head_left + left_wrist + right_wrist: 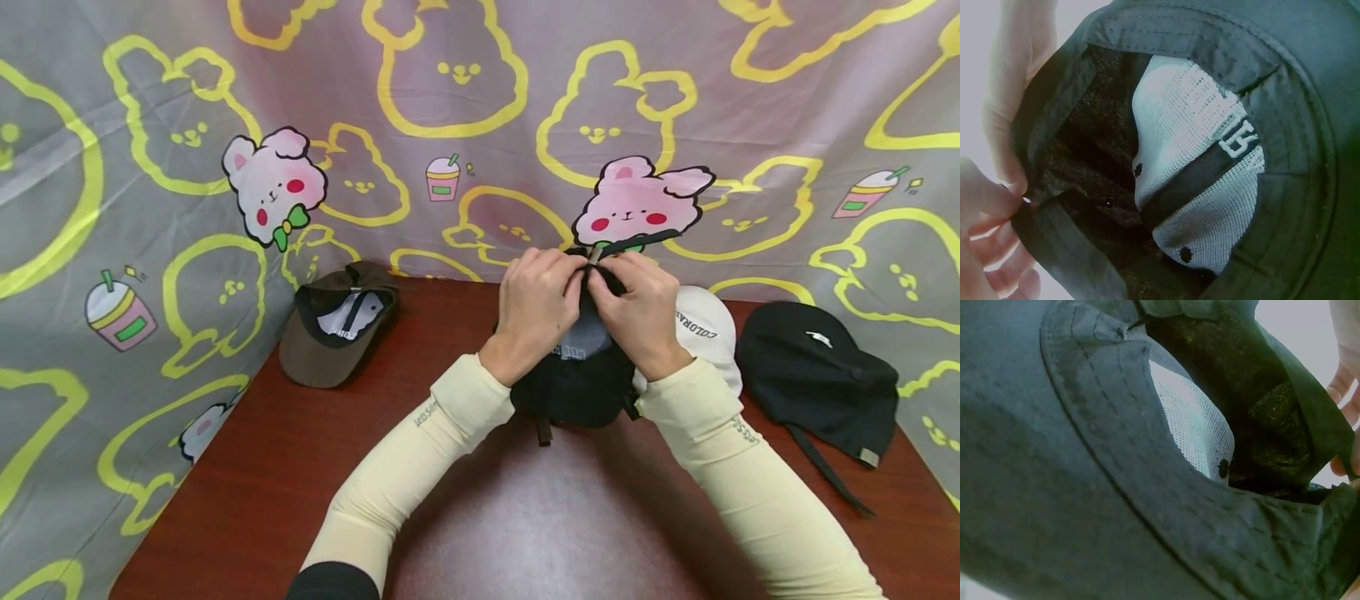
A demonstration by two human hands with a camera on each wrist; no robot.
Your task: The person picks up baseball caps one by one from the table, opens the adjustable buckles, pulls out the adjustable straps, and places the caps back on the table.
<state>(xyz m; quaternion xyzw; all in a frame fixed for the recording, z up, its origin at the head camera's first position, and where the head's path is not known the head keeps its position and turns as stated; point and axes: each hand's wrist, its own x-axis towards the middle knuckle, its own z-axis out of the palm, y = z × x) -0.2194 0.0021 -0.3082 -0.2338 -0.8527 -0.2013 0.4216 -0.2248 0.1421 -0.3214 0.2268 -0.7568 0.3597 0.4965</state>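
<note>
A black cap (577,404) is held up above the table between the two hands, its hollow inside facing the wearer. Its white mesh lining (1204,156) with raised lettering fills much of the left wrist view. My left hand (534,308) pinches the cap's back strap beside a small metallic-looking buckle (595,255). On the other side of that buckle, my right hand (641,312) pinches the strap too, and a loose dark strap end (645,242) sticks out to the right. In the right wrist view, the cap's brim (1035,487) covers much of the hand's work.
An upturned brown cap (318,354) lies at the left on the red-brown table (247,492). Behind the right forearm sits a white cap (705,333) with dark lettering. Farther right is another black cap (810,375), its strap trailing. A patterned curtain (495,208) closes off the back and sides.
</note>
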